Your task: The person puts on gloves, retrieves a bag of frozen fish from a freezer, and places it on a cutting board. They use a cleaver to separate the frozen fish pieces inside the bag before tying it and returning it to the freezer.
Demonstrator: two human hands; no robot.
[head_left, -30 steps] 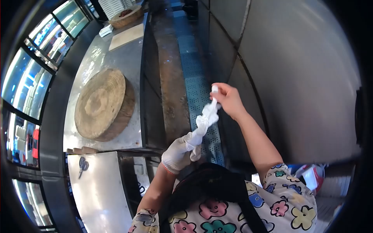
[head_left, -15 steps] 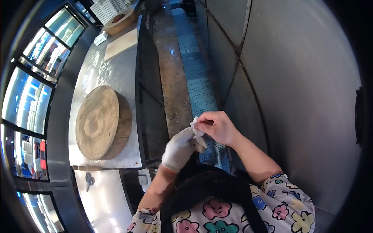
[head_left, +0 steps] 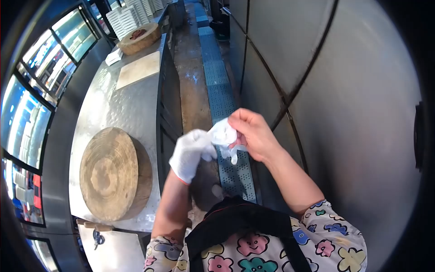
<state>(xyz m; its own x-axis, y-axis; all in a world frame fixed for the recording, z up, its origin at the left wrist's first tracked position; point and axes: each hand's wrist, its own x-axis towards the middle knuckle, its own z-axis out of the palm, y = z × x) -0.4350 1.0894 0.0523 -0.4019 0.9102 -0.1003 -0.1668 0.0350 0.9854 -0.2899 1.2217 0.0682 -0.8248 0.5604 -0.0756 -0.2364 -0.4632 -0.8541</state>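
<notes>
A thin white glove is stretched between my two hands in front of my apron, its limp fingers hanging below. My left hand wears a white knitted glove with an orange-red cuff edge and pinches the left side of the thin glove. Bare, my right hand grips the other side, thumb on top and some fingertips behind or inside the thin material. Exactly how those right fingers sit in it is partly hidden.
On the steel counter at left are a round wooden chopping block, a pale board and another block. Scissors lie nearer. Blue perforated matting runs along the floor; a metal wall stands right.
Both hands have risen and moved farther apart. The thin white glove, bunched between the fingers before, is now spread out. The view has shifted, so the chopping block sits lower.
</notes>
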